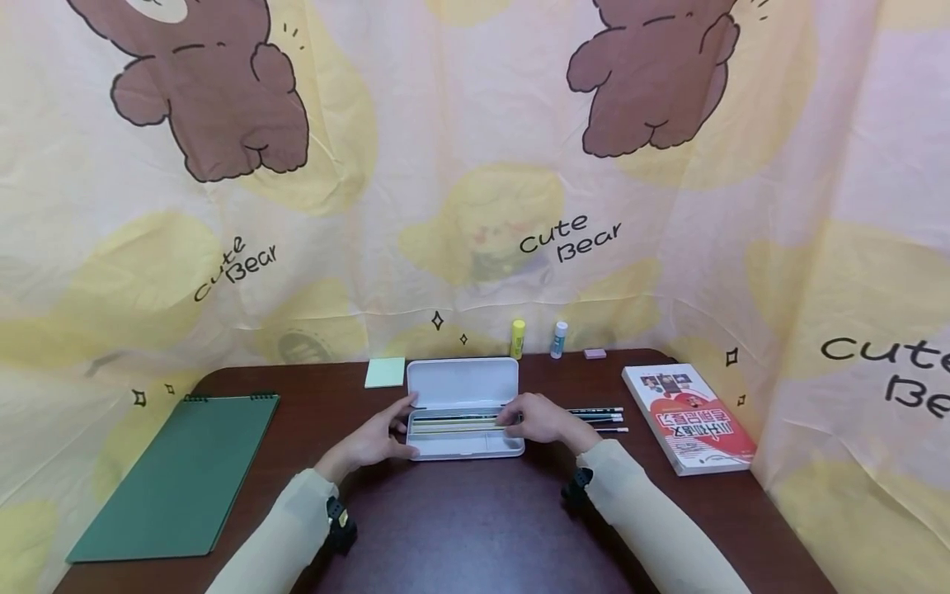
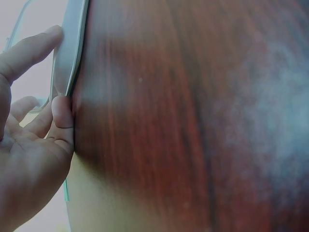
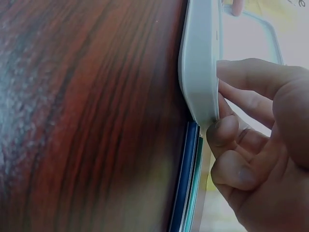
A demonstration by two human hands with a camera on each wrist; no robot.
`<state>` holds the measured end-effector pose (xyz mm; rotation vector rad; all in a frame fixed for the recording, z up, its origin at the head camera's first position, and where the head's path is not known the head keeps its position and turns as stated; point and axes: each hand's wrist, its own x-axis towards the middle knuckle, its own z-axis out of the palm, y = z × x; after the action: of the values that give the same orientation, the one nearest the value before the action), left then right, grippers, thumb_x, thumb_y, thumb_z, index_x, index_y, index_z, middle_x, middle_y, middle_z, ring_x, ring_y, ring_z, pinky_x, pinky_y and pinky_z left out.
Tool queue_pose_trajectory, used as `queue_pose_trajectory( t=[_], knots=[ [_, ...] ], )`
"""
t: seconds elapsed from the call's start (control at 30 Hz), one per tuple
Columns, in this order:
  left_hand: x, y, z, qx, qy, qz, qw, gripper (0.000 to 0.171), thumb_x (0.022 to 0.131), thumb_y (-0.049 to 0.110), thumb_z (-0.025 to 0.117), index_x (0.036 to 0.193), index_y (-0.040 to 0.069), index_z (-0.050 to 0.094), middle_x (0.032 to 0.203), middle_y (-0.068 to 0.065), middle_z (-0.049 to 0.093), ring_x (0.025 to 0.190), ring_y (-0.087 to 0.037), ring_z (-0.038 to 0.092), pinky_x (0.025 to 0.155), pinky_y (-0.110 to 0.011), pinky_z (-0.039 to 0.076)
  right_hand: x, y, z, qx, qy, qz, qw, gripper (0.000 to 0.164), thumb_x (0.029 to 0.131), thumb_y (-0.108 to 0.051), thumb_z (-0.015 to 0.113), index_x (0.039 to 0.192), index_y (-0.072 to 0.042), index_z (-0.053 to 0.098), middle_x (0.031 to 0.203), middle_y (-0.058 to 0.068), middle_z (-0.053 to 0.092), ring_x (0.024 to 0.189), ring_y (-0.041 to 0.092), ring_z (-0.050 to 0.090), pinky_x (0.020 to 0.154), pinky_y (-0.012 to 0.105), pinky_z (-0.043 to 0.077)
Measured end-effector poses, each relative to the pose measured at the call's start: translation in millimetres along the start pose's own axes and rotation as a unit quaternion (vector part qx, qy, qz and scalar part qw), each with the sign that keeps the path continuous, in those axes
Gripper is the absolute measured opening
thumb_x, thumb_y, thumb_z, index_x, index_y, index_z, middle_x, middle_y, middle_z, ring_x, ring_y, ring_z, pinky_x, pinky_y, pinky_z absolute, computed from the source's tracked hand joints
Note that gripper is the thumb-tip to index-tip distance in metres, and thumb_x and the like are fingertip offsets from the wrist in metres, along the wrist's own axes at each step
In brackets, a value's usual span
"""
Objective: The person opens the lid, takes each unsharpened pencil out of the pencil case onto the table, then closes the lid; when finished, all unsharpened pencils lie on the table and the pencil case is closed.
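Observation:
A white pencil case (image 1: 466, 452) lies with its lid raised at the back, several pencils (image 1: 453, 424) lengthwise inside. My left hand (image 1: 374, 437) grips its left end, thumb at the front corner and fingers along the side; the left wrist view shows the thumb on the wall. My right hand (image 1: 540, 419) reaches over the right end and pinches a pencil inside the case. In the right wrist view, thumb and forefinger dip behind the case wall (image 3: 200, 72), which hides their tips. More pencils (image 1: 610, 418) lie on the table right of the case, partly behind that hand.
A green spiral pad (image 1: 178, 474) lies at the left, a thick book (image 1: 690, 421) at the right. Along the back are pale sticky notes (image 1: 384, 372), a yellow tube (image 1: 517, 339), a glue stick (image 1: 558, 340) and a pink eraser (image 1: 594, 354). A printed curtain hangs behind.

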<state>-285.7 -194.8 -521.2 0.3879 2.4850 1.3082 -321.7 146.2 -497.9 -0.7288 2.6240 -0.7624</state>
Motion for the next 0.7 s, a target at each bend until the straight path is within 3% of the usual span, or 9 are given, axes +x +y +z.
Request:
queue_pose_trajectory(
  t=[0.7],
  knots=[
    [1.0,0.6,0.1,-0.003,-0.001,-0.002,1.0000,0.103,0.076,0.019,0.087,0.158,0.028,0.026,0.147,-0.011,0.049,0.114,-0.025,0.048,0.088,-0.032,0.042,1.0,-1.6,0.5,0.003,0.011,0.001,1.000,0.008,0.089,-0.012,0.073,0.094,-0.019,0.075,0.080,-0.010,0.066,0.078,0.012,0.056,0.075,0.031,0.046]
  ],
)
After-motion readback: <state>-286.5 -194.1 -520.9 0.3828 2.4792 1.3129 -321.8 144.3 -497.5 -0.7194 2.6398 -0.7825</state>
